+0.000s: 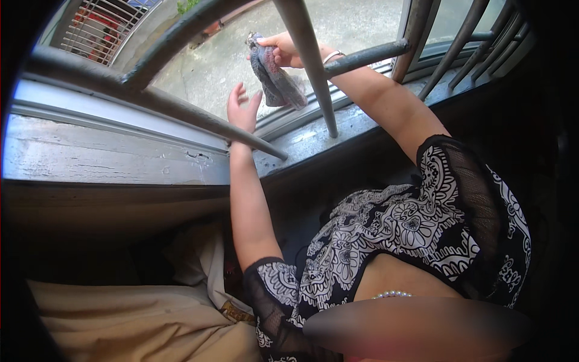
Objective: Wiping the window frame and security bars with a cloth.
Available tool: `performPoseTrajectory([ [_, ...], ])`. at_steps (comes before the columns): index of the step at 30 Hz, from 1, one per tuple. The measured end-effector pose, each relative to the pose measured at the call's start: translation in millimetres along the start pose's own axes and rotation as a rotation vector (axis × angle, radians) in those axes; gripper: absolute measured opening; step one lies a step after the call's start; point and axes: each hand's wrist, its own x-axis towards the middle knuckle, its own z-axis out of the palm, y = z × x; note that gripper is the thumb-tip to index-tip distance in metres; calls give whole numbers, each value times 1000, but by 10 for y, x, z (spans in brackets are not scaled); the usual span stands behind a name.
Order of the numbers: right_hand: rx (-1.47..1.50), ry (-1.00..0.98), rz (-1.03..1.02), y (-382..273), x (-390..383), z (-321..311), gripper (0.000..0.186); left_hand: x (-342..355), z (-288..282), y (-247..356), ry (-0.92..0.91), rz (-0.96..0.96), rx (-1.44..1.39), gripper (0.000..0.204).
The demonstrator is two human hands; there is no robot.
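Outside the window bars, my right hand (288,51) pinches a crumpled grey cloth (274,79) by its upper end. The cloth hangs down in a folded bundle, with a reddish tint on one side. To its left my left hand (242,110) is raised, fingers apart and slightly blurred, holding nothing. It is a short way from the cloth, not touching it. My left forearm passes by a slanting metal bar (205,120), and my right wrist, with a light bracelet, is beside an upright bar (307,66).
The window sill (301,145) is worn, with flaking white paint on the frame (108,151) at left. More bars (458,48) stand at the right. Outside lies concrete ground (199,72), with a white grille (105,27) beyond. A beige curtain (132,320) hangs at lower left.
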Motion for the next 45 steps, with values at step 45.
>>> performPoseTrajectory([
  [45,-1090,-171,-241,1211,-13,-80,49,86,-116,-896,-394,-374,-37,41],
])
